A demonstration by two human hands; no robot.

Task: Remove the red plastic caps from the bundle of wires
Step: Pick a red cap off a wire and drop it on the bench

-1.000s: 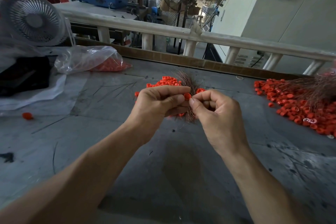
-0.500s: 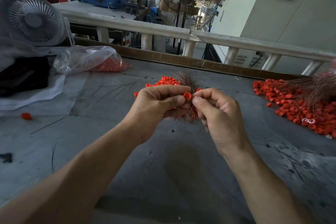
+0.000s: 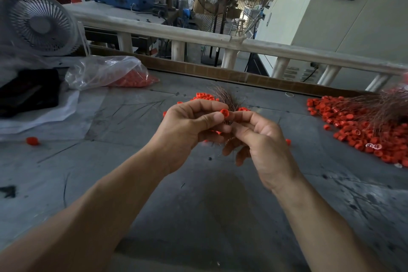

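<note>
Here I see a red cap pinched at the left hand thumb tip, just in front of the wire bundle that hand grips above the worktop. The right hand has its fingers curled, fingertips touching the bundle (whether they pinch a strand I cannot tell). Loose caps are heaped at right, bagged caps far left.

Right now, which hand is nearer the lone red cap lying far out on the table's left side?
Left. The left hand is above mid-table, well right of the lone red cap; the right hand is farther right still.
</note>
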